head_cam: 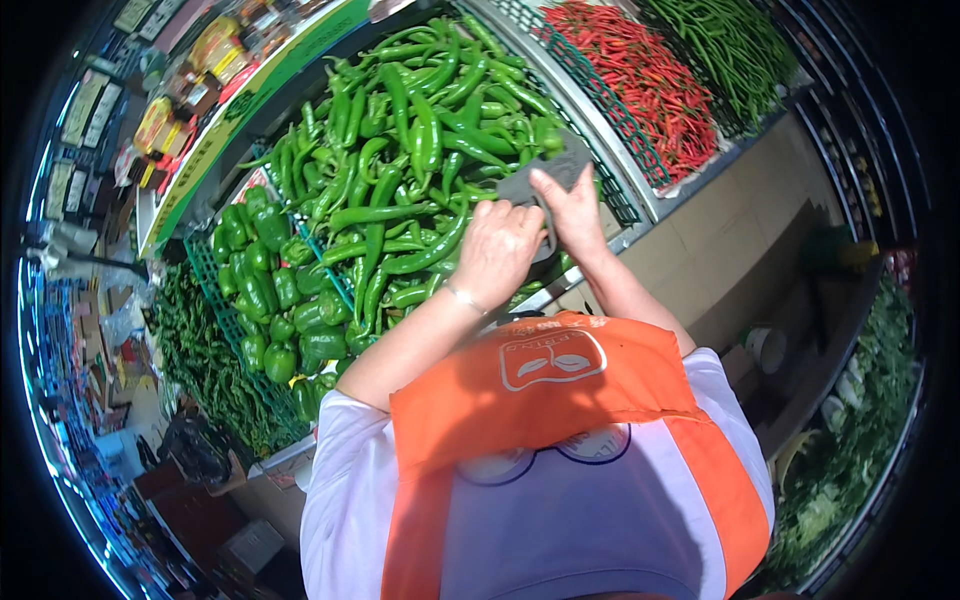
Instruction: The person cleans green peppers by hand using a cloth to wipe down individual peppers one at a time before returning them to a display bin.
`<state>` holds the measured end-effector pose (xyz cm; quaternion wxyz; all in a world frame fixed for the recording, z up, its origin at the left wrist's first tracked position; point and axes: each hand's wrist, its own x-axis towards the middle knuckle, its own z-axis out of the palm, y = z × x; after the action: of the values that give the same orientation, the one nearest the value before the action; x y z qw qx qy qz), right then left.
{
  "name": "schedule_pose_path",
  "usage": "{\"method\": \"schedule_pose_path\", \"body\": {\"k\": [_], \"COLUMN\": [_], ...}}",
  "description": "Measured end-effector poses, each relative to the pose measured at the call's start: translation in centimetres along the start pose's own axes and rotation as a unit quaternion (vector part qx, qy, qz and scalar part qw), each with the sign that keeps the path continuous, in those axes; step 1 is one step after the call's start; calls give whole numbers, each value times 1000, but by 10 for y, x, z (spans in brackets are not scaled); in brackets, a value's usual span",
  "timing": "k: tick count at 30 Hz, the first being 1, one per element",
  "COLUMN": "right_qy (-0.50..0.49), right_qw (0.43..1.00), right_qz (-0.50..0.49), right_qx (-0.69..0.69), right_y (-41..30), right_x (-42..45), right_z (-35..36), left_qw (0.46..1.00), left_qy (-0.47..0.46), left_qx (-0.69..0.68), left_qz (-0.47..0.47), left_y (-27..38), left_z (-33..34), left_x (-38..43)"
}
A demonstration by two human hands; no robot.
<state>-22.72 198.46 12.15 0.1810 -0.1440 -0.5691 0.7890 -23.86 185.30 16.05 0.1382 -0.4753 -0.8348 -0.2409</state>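
My left hand (pixel 501 244), with a thin bracelet at its wrist, is curled with its fingers against a grey cloth (pixel 568 155), pinching it. On the other side of the cloth is my right hand (pixel 574 214), its thumb over the near face and its other fingers partly hidden by the fabric. A green pepper tip (pixel 551 141) shows at the cloth's upper edge; whether the cloth wraps it, I cannot tell. Both hands are over the right side of a heap of long green peppers (pixel 405 135) in a display bin.
Green bell peppers (pixel 259 289) fill a netted crate on the left, beside dark leafy greens (pixel 206 360). Red chillies (pixel 637 82) and green beans or thin peppers (pixel 720 52) lie at the upper right. Tiled floor (pixel 720 217) and a white bucket (pixel 766 349) are on the right.
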Motion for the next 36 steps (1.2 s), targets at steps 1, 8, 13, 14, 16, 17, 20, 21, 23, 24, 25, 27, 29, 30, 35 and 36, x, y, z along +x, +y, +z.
{"method": "schedule_pose_path", "body": {"k": [1,8,13,14,16,17,20,21,23,24,25,27,29,30,35,36], "right_qy": [2,-128,-158,-114,-35,5,-110,-153,-250,-253,-257,-194,-140,-118,-213,-167], "right_qw": [998,925,881,919,985,999,985,974,938,940,940,957,956,936,916,921], "right_qz": [-12,-176,-111,-115,-44,39,96,94,120,121,123,119,135,183,165,180], "right_qx": [-56,-312,-432,-359,-165,-12,90,134,207,196,186,182,220,278,298,302], "right_y": [-1,-34,-42,-36,-29,-31,-21,-17,-22,-25,-27,-29,-19,-11,-17,-10], "right_x": [6,19,35,37,41,41,46,46,44,41,39,35,34,32,14,16], "right_z": [2,-18,-37,-39,-43,-38,-54,-54,-49,-43,-37,-38,-64,-80,-58,-72], "left_qw": [1000,996,994,992,989,990,980,981,971,954,940,877,815,802,770,758], "left_qy": [-24,-36,-23,-9,-5,18,33,104,133,132,140,-10,-139,-158,-124,-112], "left_qx": [2,-76,-109,-121,-110,-87,-37,22,142,164,174,218,208,198,159,135], "left_qz": [-3,9,-14,-38,-95,-112,-191,-164,-143,-213,-258,-428,-523,-542,-605,-628], "left_y": [-2,-1,-19,-29,-53,-70,-126,-151,-192,-224,-260,-290,-301,-298,-311,-316], "left_z": [2,0,-18,-23,-42,-52,-80,-83,-104,-107,-104,-94,-72,-65,-28,-26], "left_x": [-3,-13,-28,-29,-30,-28,-11,-7,3,-6,-25,-47,-60,-59,-48,-44]}}
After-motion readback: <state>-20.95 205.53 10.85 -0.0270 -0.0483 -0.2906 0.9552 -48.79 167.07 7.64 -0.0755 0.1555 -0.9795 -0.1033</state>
